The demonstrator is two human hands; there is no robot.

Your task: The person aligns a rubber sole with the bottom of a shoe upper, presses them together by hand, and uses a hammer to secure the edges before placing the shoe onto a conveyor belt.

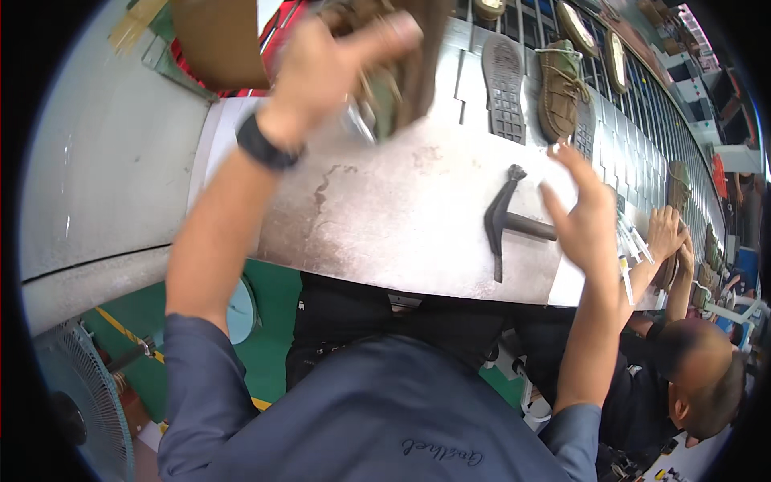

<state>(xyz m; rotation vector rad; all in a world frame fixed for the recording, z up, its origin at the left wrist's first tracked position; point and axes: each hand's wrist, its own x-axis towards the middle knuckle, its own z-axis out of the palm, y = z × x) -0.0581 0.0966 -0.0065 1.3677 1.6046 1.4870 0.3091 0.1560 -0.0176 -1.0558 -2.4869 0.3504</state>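
At the far left of the worktop my left hand (309, 76) is smeared by motion, its fingers partly hidden. It appears to grip a brown shoe (387, 100) with a green lining, which is blurred too. My right hand (589, 215) hovers above the worktop's right side, fingers apart and holding nothing. Just left of it lies a hammer (499, 217) with a curved dark head, its handle pointing toward this hand. The pale metal worktop (377, 217) is stained and scratched.
Beyond the worktop, a roller conveyor (634, 108) carries several shoes, including a brown laced shoe (556, 92) and an upturned grey sole (503, 84). White syringe-like tubes (632, 241) stand at right, near a co-worker's hands (666, 234). A fan (84, 402) stands lower left.
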